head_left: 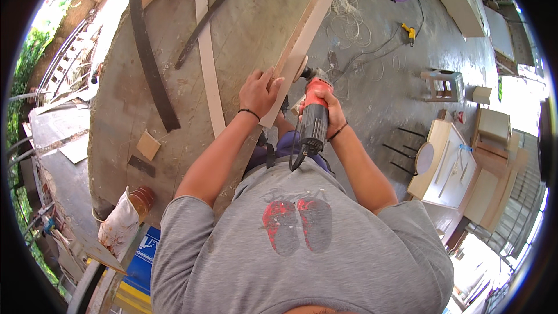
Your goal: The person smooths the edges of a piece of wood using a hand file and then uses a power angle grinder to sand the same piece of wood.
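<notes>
My left hand [260,92] presses on a long, pale wooden strip [305,32] that slants across the worktable's right edge, its fingers closed over the near part. In my right hand [333,111] is a red and black angle grinder [317,102], gripped around its body. The grinder's round disc [301,68] lies against or very close to the strip's right side; I cannot tell whether it spins. A black cord hangs from the grinder's rear end by my shirt.
On the worktable [125,81] lie a green-handled saw [216,9], a white strip [208,58], a dark strip [152,64] and a small wood offcut [148,146]. A yellow power tool [409,34], cords and a stool [444,85] are on the floor to the right.
</notes>
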### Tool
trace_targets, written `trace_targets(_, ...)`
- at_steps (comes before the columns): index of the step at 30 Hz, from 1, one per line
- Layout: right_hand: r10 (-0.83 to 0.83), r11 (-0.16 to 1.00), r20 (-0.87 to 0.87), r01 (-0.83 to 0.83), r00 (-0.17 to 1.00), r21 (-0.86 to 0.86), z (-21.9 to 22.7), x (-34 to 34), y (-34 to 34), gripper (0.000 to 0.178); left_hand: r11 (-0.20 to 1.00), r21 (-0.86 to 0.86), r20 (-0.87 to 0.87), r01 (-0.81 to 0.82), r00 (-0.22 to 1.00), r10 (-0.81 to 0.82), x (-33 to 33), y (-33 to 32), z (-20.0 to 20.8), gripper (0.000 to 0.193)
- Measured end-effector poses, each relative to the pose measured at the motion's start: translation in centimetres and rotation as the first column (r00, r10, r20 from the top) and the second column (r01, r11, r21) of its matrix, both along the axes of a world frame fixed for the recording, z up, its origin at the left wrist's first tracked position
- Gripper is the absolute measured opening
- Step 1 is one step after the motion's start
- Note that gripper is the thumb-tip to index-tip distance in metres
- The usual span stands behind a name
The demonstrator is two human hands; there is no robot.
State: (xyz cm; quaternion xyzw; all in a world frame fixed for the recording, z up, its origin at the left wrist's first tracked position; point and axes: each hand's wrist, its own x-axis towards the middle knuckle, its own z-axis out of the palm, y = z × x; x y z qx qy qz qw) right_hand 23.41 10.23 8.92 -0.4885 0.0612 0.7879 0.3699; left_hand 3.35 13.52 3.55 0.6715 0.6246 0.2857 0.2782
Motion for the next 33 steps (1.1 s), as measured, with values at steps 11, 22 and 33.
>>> trace_targets(11, 0.057, 0.998, -0.042, -0.057, 0.998, -0.012, -0.6, 2.6, 4.8, 0.051, 0.999, -0.006, -0.053, 0.043, 0.998, -0.043, 0.0, 0.0, 0.6, 0.048)
trace_targets(22, 0.06, 0.998, -0.106, -0.062, 0.992, -0.016, -0.3, 4.2, 7.9, 0.057, 0.999, -0.008, -0.037, 0.044, 0.998, -0.045, -0.1, 0.0, 0.3, 0.047)
trace_targets(33, 0.021, 0.998, -0.075, -0.026, 0.997, -0.057, -0.5, 5.6, 11.1, 0.055, 0.999, -0.013, -0.037, 0.046, 0.998, -0.047, -0.1, 0.0, 1.0, 0.045)
